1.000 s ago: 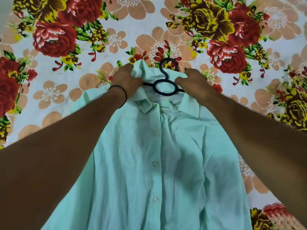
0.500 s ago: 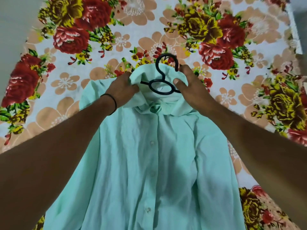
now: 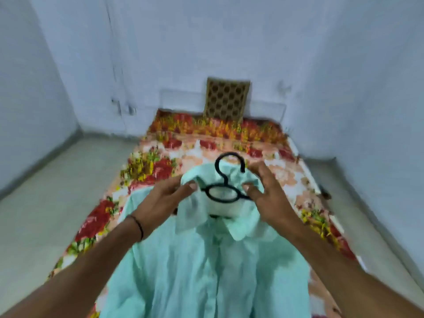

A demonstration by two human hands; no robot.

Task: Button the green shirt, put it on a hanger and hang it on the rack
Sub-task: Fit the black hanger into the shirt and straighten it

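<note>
Both hands (image 3: 215,198) hold pale-green shirt (image 3: 206,271) on black hanger (image 3: 223,182).

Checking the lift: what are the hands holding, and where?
Left hand pinches the shirt at its collar; right hand grips collar and hanger arm.

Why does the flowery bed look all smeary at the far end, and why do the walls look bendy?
In the head view, the far end of the floral bedsheet and the patterned cushion are streaked, likely motion blur; the black hanger and green shirt look sharper. The wide-angle lens makes the walls lean inward.
</note>
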